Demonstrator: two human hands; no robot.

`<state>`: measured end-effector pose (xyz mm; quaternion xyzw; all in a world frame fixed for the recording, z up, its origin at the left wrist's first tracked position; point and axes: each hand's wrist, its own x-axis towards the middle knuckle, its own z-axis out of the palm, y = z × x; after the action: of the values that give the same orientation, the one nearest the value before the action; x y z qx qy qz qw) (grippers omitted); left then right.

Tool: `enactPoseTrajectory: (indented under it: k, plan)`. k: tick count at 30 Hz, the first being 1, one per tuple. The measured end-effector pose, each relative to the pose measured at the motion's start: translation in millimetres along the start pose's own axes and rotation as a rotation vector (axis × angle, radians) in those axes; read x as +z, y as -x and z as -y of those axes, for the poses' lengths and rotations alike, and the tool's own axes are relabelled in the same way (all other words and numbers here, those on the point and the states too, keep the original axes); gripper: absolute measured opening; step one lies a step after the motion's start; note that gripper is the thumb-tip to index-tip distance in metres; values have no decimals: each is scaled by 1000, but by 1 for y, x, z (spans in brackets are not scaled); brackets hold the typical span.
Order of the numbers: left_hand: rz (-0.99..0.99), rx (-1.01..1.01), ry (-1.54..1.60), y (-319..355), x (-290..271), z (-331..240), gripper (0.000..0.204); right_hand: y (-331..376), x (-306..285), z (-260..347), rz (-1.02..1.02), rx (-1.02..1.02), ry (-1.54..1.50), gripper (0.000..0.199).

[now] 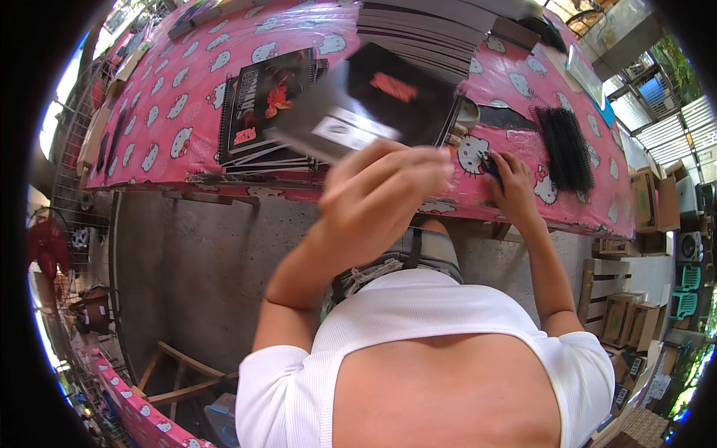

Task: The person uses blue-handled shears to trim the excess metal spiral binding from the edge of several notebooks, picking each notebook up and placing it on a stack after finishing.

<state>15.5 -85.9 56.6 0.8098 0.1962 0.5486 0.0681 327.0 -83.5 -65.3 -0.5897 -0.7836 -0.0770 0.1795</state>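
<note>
My left hand (385, 187) is closed at the near edge of a black-covered notebook (351, 93), which is tilted over the table and blurred by motion. A red print and a white label show on it; my fingers hide part of that edge. My right hand (511, 183) rests at the front of the table, its fingers closed around a small pair of pliers (491, 166) with dark blue handles. To the left lies a stack of spiral-bound black notebooks (269, 104) with red artwork on the top cover. Black plastic binding coils (564, 149) lie in a pile right of my right hand.
A tall stack of paper blocks (418, 37) stands at the back of the pink patterned table (160, 138). A black strip (508, 118) and a small round container (468, 112) lie near the middle. Cardboard boxes (653, 198) stand beyond the right edge, a wooden frame (183, 377) below left.
</note>
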Motion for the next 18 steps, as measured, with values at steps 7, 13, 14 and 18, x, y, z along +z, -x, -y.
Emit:
enactPoseTrajectory:
  k: [7,13,14,18]
  plan:
    - [-146,-307,110,45,55,19,25,-11,-89,89,-39,67,-805,34]
    - [-126,-194,79,37,57,19,25,-17,-89,107,-123,-175,-589,35]
    - [-142,-194,83,38,57,20,25,-15,-89,107,-28,-106,-739,33]
    - [-155,-145,44,34,51,15,21,-10,-66,89,329,295,-1348,30]
